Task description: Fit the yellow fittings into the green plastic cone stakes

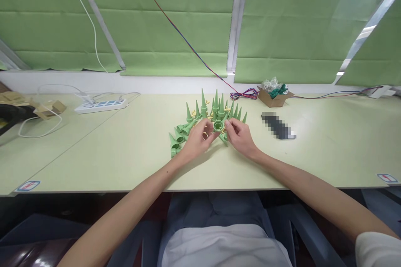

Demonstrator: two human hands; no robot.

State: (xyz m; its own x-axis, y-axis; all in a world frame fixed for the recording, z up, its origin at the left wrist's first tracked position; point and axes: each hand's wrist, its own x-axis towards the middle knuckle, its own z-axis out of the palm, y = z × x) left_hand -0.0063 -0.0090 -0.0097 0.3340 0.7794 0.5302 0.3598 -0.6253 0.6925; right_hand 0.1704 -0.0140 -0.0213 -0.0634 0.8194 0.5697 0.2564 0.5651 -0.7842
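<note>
Between my hands is a green cone-shaped piece [218, 125], its round hollow end turned up toward the camera. My left hand [200, 135] grips it from the left, thumb and fingers around its side. At its right edge, my right hand [239, 134] has its thumb and fingertips pinched together; whatever is between them is too small to make out. Behind the hands several green cones [204, 106] stand upright on the table, with small yellow pieces among them. More green cones [174, 142] lie tipped over to the left of my left hand.
On the pale table [328, 146], a cardboard box [274, 99] with plastic wrap stands back right, beside coiled wires [244, 94]. A pixelated dark item [278, 126] lies nearer. At the left are a white power strip [102, 105] and small cardboard pieces [49, 109].
</note>
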